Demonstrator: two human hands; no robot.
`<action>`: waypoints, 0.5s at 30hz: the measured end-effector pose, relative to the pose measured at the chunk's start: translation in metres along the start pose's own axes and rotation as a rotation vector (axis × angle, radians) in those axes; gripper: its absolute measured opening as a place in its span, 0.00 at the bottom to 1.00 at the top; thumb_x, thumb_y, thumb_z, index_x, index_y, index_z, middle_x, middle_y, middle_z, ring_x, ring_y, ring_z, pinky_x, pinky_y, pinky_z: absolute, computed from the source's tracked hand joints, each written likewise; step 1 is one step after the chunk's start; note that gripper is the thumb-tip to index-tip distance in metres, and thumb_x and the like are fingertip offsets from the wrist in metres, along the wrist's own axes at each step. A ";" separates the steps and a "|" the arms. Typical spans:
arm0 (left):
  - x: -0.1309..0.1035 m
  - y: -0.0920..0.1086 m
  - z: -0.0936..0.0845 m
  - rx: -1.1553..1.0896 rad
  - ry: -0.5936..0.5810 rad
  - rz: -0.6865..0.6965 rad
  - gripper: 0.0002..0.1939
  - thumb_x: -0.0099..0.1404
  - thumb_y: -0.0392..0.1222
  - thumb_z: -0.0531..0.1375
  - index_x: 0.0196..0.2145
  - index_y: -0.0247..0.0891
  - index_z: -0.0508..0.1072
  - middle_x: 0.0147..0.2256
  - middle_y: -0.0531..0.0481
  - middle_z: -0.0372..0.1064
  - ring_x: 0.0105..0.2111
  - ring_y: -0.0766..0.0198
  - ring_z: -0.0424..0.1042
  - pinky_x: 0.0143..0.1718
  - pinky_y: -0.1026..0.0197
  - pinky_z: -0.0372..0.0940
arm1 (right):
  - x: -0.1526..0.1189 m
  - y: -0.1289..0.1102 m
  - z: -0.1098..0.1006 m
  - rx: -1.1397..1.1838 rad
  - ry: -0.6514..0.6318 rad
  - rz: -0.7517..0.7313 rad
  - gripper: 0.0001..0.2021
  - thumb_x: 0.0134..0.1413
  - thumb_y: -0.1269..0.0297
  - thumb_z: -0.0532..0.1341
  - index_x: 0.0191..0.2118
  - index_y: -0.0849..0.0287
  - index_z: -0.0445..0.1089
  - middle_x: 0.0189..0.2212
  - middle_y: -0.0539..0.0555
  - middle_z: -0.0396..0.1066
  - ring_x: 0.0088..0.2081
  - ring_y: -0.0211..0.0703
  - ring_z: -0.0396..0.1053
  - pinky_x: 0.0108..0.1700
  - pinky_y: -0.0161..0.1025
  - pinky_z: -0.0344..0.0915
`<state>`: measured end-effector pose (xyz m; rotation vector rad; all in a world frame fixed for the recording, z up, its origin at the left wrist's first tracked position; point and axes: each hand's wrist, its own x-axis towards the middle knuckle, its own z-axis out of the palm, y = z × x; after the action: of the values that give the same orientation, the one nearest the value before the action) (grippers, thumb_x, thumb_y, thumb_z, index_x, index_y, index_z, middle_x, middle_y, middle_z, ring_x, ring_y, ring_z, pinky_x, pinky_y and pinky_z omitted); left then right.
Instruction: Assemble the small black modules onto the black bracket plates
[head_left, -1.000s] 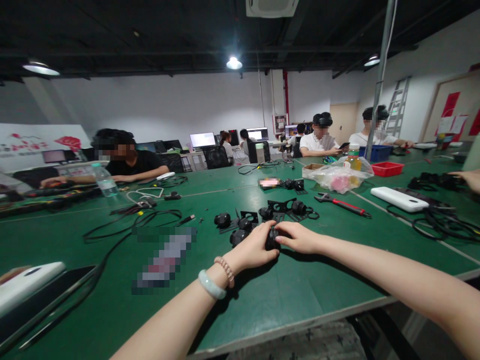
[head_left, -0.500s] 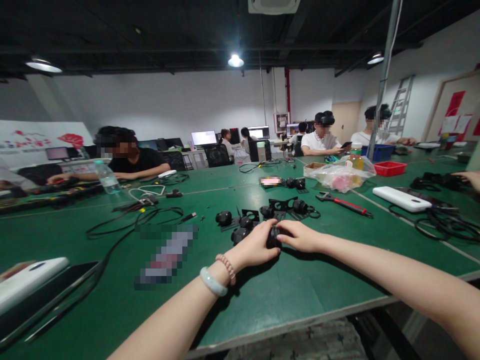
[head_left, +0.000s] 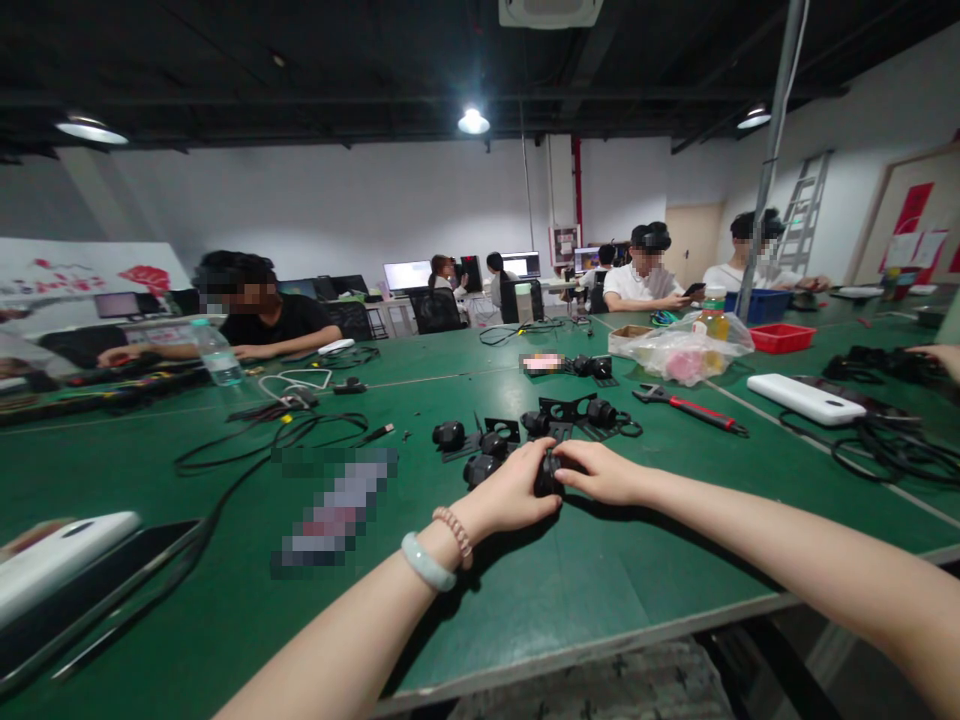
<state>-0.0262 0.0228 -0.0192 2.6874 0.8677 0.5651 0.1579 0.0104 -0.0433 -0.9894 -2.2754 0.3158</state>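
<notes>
My left hand and my right hand meet over the green table, both closed on a small black round fitting. The left hand's thumb and fingers wrap it from the left. The right hand's fingertips press it from the right. Much of the fitting is hidden by my fingers. Just behind my left hand lie more black round fittings, one of them nearly touching it. Black bracket plates with round holes stand among them, and a black ring lies at their right end.
Adjustable pliers with red-and-black handles lie right of the parts. A white power bank and black cables are farther right. Left are a blurred-out flat object, a cable and a water bottle. Other people sit across the table.
My hands and the black fitting stay almost in place. The whole view has shifted very slightly.
</notes>
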 end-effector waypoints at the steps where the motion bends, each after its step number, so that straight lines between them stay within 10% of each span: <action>1: 0.000 0.000 0.000 0.003 0.000 0.000 0.35 0.49 0.41 0.58 0.53 0.35 0.50 0.52 0.42 0.52 0.53 0.55 0.53 0.54 0.55 0.50 | 0.000 0.000 0.000 0.001 -0.001 0.000 0.13 0.52 0.62 0.52 0.41 0.64 0.63 0.38 0.58 0.66 0.39 0.42 0.63 0.41 0.39 0.59; 15: 0.000 0.001 -0.001 0.003 -0.007 0.011 0.34 0.49 0.41 0.58 0.53 0.34 0.51 0.52 0.42 0.53 0.53 0.55 0.53 0.54 0.56 0.51 | 0.000 0.001 0.005 -0.004 0.010 0.009 0.11 0.55 0.62 0.49 0.39 0.62 0.63 0.37 0.56 0.65 0.38 0.41 0.61 0.41 0.39 0.59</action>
<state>-0.0264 0.0223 -0.0176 2.6972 0.8530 0.5572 0.1551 0.0114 -0.0471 -1.0009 -2.2638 0.3093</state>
